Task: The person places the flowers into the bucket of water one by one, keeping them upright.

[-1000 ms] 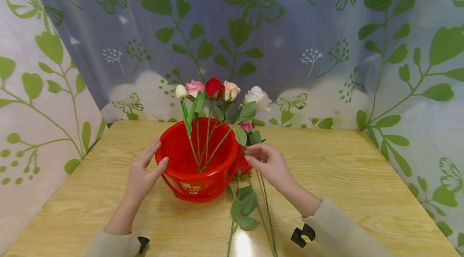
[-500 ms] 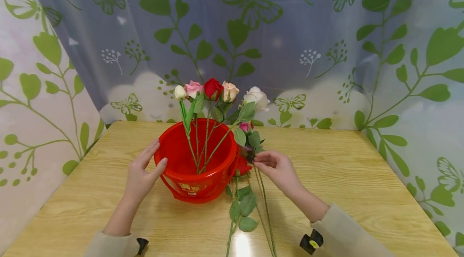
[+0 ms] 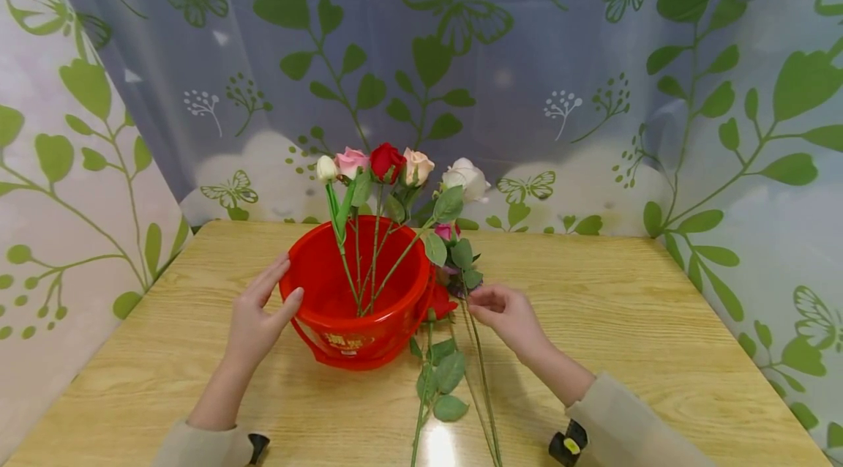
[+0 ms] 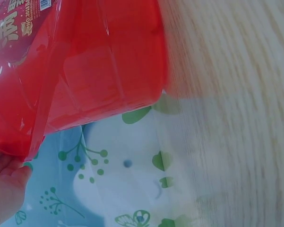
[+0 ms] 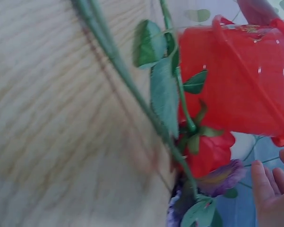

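Observation:
A red plastic bucket stands on the table, with several artificial flowers upright inside it, among them a red rose, a white rose and a white tulip. My left hand rests against the bucket's left rim, thumb and fingers spread. To the right of the bucket, my right hand is beside the stems of flowers lying there, its fingertips close to them. In the right wrist view, that hand shows thumb and fingers apart, grasping nothing visible. A red flower and a purple flower lie nearby.
The wooden table extends to both sides of the bucket. Loose green stems and a leafy stem reach toward its front edge. Behind hangs a blue curtain printed with green leaves and butterflies.
My right hand has drawn back slightly to the right and down, away from the bucket, uncovering more of the purple flower. The left hand stays at the rim.

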### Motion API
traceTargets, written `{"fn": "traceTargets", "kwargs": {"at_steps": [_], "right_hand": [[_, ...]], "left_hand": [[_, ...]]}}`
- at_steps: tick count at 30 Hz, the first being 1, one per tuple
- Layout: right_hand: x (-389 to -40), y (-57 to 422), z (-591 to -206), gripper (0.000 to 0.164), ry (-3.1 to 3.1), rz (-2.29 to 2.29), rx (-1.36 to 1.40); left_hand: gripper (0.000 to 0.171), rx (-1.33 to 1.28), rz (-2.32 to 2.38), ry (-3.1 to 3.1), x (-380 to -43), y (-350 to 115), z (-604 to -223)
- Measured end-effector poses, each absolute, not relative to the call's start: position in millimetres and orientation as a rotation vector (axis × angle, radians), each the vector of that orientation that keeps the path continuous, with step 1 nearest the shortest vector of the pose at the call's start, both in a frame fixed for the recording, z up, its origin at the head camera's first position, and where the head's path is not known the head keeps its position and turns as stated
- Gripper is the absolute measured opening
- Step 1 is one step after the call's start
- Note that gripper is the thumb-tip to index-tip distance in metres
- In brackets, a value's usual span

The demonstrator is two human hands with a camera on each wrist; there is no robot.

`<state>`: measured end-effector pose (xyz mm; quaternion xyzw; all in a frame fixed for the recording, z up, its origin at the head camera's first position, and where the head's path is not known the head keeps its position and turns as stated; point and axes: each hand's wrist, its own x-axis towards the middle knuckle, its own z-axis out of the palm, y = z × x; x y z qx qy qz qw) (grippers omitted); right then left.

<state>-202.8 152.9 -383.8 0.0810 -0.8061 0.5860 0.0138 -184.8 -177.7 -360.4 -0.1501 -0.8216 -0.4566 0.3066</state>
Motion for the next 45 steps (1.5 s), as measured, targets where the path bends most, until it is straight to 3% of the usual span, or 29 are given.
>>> {"fn": "traceTargets", "kwargs": {"at_steps": [7,26,37,45], "right_hand": [[-207.8,157.1,-396.3,0.023,-2.543,1.781,0.218],[-215.2,162.5,-423.6,0.02,-2.672,1.634,0.215],[-216.8,160.3,-424.0,0.03,-2.741,1.804,0.205],[-221.7,157.1,-425.5,0.027,-2.737,1.92,0.074]], "left_hand": [[0.044,-0.388,-1.196,-2.189,-200.2,-190.3,-381.7],[0.043,-0.379,-1.218,-2.201,-200.1,-190.1,-381.9],[0.042,-0.389,-1.205,-2.18,-201.0,-190.5,-384.1],[0.042,-0.386,-1.207,-2.177,-200.5,-190.3,-383.6]]}}
